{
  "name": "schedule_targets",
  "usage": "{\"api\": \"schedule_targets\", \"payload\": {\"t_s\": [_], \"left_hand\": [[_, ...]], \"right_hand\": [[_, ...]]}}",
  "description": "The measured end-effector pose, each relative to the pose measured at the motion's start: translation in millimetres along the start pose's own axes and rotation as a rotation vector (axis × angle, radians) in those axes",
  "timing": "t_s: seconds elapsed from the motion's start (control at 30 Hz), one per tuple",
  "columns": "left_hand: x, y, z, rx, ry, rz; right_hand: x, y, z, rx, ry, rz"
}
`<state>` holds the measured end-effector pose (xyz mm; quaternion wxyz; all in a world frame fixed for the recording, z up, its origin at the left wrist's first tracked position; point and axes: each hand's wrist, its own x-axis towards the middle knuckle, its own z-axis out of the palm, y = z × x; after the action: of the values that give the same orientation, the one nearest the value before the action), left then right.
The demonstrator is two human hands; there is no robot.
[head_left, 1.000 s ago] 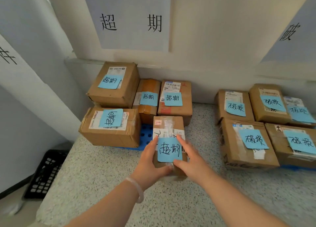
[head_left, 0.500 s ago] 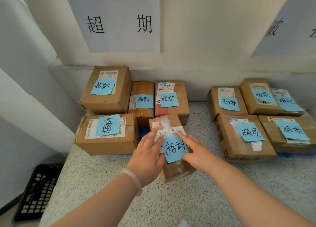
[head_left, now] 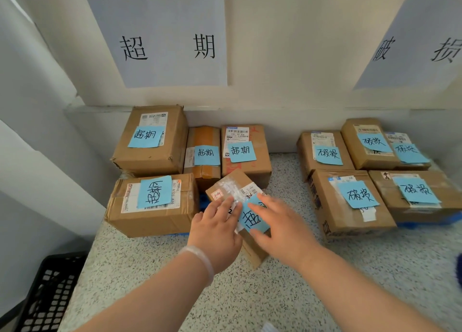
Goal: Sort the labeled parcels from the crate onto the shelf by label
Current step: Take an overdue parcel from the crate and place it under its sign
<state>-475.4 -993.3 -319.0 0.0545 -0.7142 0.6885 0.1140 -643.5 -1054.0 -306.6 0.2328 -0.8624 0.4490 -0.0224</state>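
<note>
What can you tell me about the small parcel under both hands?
The small parcel is a brown cardboard box, sealed with wrinkled clear tape, bearing a white barcode label, a small red-printed sticker near its far corner and a blue sticky note with black handwriting, partly covered. It lies flat on the speckled shelf, turned at an angle. The left hand and right hand rest on its top, fingers fairly straight. Contact with the box behind cannot be told.

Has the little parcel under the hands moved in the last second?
Yes: the small parcel has twisted, its far end swinging left toward the sideways-labelled parcel.
</note>
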Motion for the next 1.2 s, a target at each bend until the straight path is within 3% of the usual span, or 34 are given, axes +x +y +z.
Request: {"api": "schedule_targets", "payload": {"t_s": [0.2, 0.5, 0.83, 1.2], "left_hand": [[6, 8, -3, 0.049, -0.001, 0.002], [9, -12, 7, 0.06, 0.091, 0.07], [4, -19, 20, 0.086, 0.084, -0.067], [11, -36, 36, 0.102, 0.153, 0.035]], "right_hand": [[-6, 9, 14, -0.265, -0.066, -0.065], [2, 30, 2, -0.285, -0.085, -0.15], [9, 38, 31, -0.389, 0.065, -0.169], [24, 28, 41, -0.441, -0.028, -0.169]]}}
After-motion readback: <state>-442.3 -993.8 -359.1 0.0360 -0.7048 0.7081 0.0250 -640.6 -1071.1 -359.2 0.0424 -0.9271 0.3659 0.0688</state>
